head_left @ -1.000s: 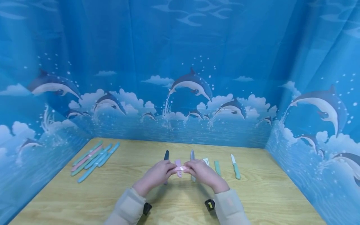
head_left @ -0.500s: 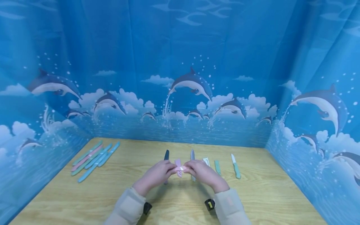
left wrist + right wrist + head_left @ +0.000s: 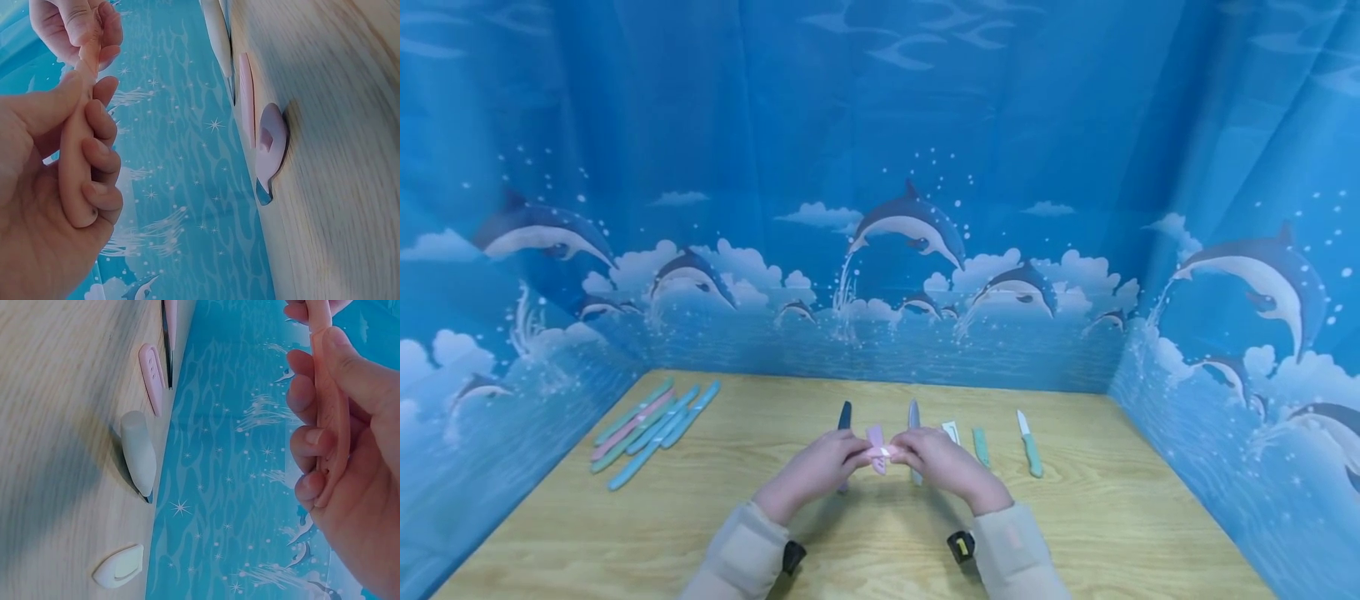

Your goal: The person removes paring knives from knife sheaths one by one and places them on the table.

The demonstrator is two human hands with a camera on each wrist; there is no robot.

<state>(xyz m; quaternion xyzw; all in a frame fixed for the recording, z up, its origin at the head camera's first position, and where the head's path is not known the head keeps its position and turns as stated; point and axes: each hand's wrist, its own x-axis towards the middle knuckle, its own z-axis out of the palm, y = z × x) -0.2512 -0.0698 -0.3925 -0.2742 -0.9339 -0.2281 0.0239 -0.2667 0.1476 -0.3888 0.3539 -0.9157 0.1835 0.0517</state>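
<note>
A pink-handled knife (image 3: 77,162) lies in my left hand (image 3: 822,463), fingers curled round the handle, which has a small hole at its end. My right hand (image 3: 942,461) grips the pink slotted sheath (image 3: 330,412) at the knife's other end. Handle and sheath meet in line between the two hands; no blade shows. Below them on the table lies another pink sheath (image 3: 150,378). To its left is a dark-bladed knife (image 3: 846,414) with a pink handle (image 3: 272,147), partly behind the left hand. To its right lies a grey-bladed knife (image 3: 913,413) with a pale handle (image 3: 137,453).
Further right lie a white sheath (image 3: 951,432), a green sheath (image 3: 981,447) and a bare-bladed green knife (image 3: 1032,450). Several green, pink and blue knives (image 3: 658,429), seemingly sheathed, lie grouped at the table's far left. A blue dolphin-print curtain (image 3: 880,342) borders the wooden table (image 3: 880,558).
</note>
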